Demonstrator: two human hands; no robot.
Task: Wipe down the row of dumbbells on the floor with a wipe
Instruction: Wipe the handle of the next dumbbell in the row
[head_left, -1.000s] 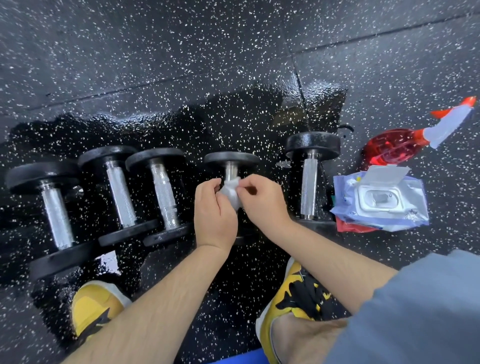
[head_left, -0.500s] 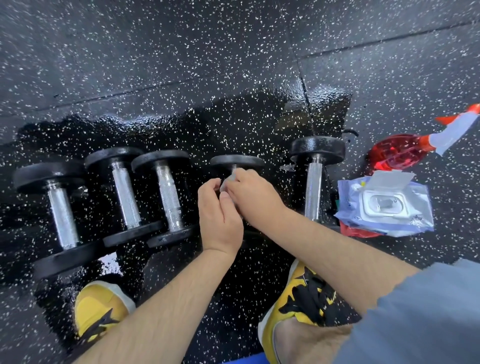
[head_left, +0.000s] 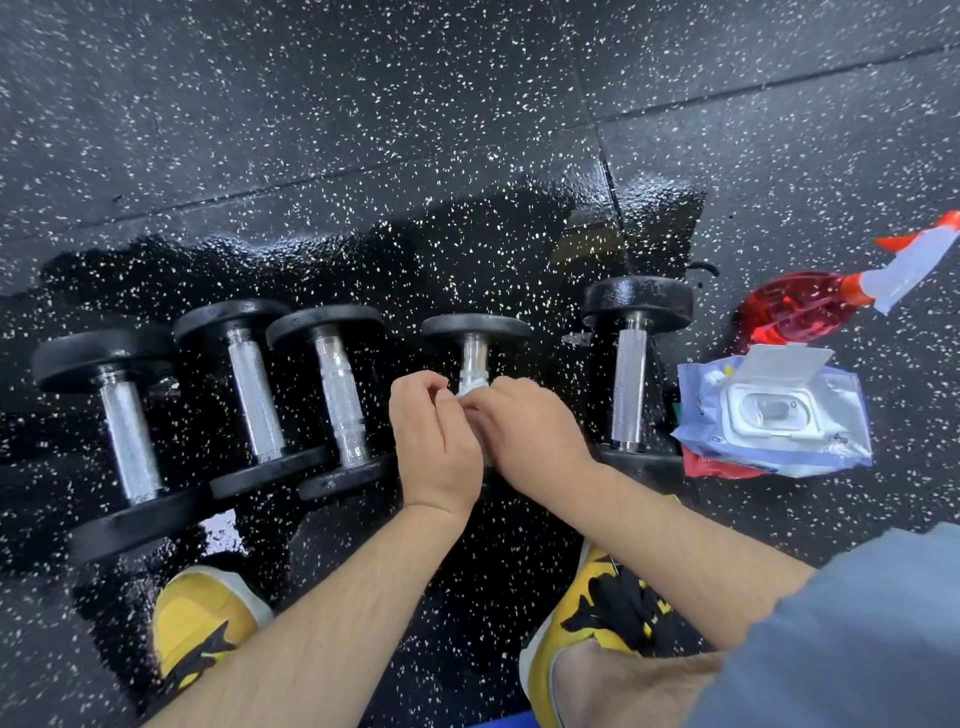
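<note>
**Two hands hold a wipe on the handle of the fourth of five dumbbells**

View from above, looking down at a black rubber floor (head_left: 363, 104) flecked with white; a dark wet patch spreads under the weights.

At far left lies the first dumbbell (head_left: 130, 436), black ends and a bright metal handle, its handle running near to far. Nearer the viewer, a yellow left shoe (head_left: 197, 618) stands on the wet patch. Just right of the first weight are the second dumbbell (head_left: 254, 400) and the third dumbbell (head_left: 340, 400), close beside each other.

Next comes the left hand (head_left: 434, 441), fingers curled inward, thumb and fingertips pinching the left edge of a small white wipe (head_left: 470, 387). The wipe sits bunched on the handle of the fourth dumbbell (head_left: 474, 358), whose far end shows beyond the hands. The right hand (head_left: 530, 436) touches the left, its fingers curled over the wipe and the handle; its fingertips are hidden.

Below the right forearm is the yellow and black right shoe (head_left: 597, 618). Further right stands the fifth dumbbell (head_left: 629, 389), apart from the hands. Beside it lies a pale blue pack of wipes (head_left: 774, 415) with its lid flap open, and beyond that a red spray bottle (head_left: 800, 306) on its side. Grey shorts (head_left: 857, 649) fill the near right corner.
</note>
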